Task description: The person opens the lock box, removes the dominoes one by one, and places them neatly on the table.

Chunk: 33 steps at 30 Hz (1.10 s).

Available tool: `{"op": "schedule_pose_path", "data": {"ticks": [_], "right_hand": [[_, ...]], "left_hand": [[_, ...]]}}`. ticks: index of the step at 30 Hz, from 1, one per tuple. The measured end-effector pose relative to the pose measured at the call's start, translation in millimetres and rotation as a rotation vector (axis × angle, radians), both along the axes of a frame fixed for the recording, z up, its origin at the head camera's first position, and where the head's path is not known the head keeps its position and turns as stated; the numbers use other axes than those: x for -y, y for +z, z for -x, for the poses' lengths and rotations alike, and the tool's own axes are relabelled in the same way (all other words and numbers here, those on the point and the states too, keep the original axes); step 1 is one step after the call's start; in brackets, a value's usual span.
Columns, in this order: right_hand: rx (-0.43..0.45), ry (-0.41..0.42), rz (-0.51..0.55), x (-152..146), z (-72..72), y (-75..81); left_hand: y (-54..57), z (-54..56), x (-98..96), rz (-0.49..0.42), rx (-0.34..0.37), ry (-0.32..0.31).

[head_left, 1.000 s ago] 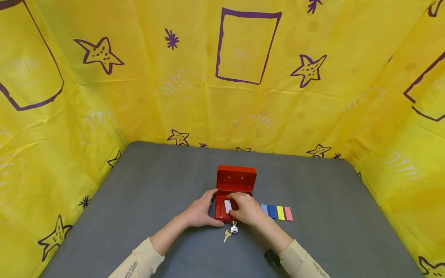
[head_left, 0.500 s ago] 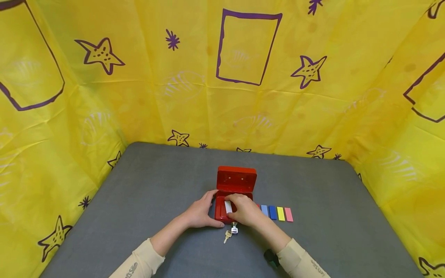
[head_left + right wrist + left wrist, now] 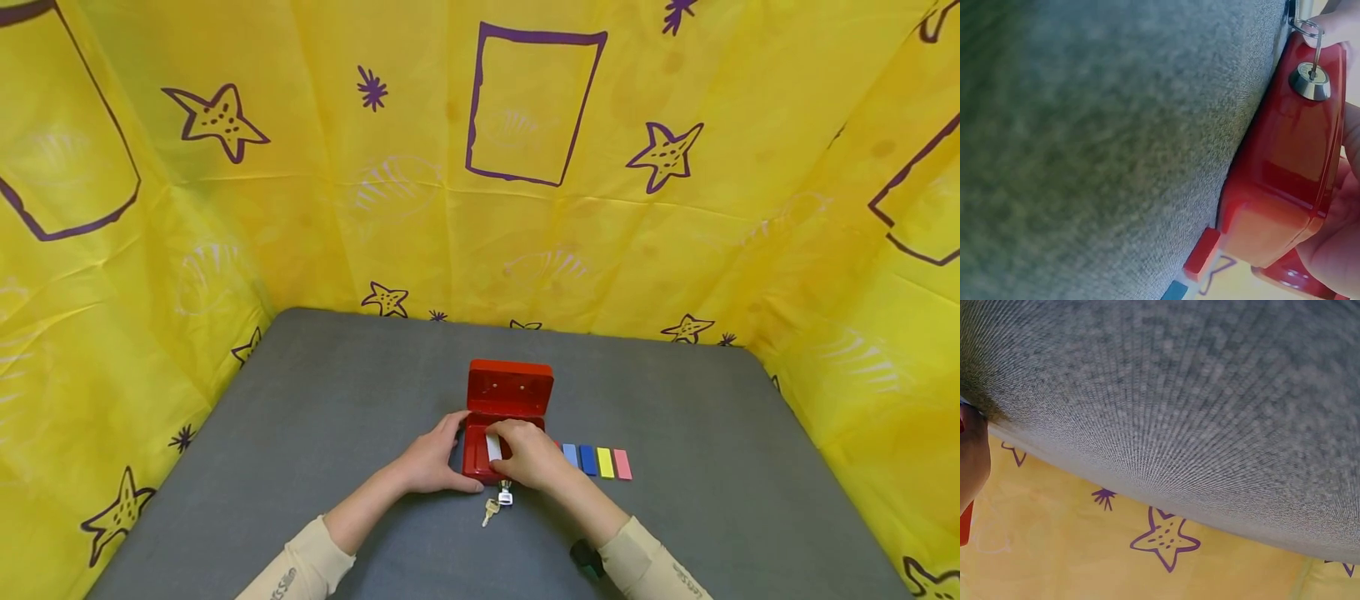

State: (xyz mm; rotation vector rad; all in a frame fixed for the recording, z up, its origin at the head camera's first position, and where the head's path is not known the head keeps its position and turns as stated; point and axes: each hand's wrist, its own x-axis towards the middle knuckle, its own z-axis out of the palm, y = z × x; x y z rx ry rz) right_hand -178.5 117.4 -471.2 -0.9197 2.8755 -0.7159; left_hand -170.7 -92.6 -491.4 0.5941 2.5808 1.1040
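A small red cash box point(image 3: 471, 454) stands on the grey table with its lid point(image 3: 510, 388) raised. My left hand point(image 3: 429, 460) grips the box's left side, thumb at the front corner and fingers toward the back. Inside the box, my right hand point(image 3: 531, 454) pinches a flat white block point(image 3: 493, 447) between thumb and fingers, partly covering it. A key sits in the lock point(image 3: 1311, 81) on the box's front, and a second key point(image 3: 491, 510) hangs from its ring onto the table. The left wrist view catches only an edge of the left hand point(image 3: 972, 456).
To the right of the box lies a row of flat blocks: red point(image 3: 1202, 253), light blue point(image 3: 570, 455), dark blue point(image 3: 588, 460), yellow point(image 3: 605, 462) and pink point(image 3: 622, 464). A yellow patterned cloth point(image 3: 420, 225) surrounds the table point(image 3: 360, 375) at the back and sides.
My right hand has shifted slightly over the white block within the box, and the edge of the red block now shows beside it. The left hand and box hold still.
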Motion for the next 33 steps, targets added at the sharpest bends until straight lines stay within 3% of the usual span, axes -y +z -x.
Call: {"op": "schedule_pose_path", "data": {"ticks": [17, 33], "right_hand": [[0.035, -0.019, 0.081, -10, -1.4, -1.6], [0.169, -0.08, 0.272, -18, -6.0, 1.7]], "left_hand": [[2.1, -0.7, -0.4, -0.004, -0.012, -0.003], [-1.8, 0.6, 0.2, -0.006, -0.013, -0.001]]}}
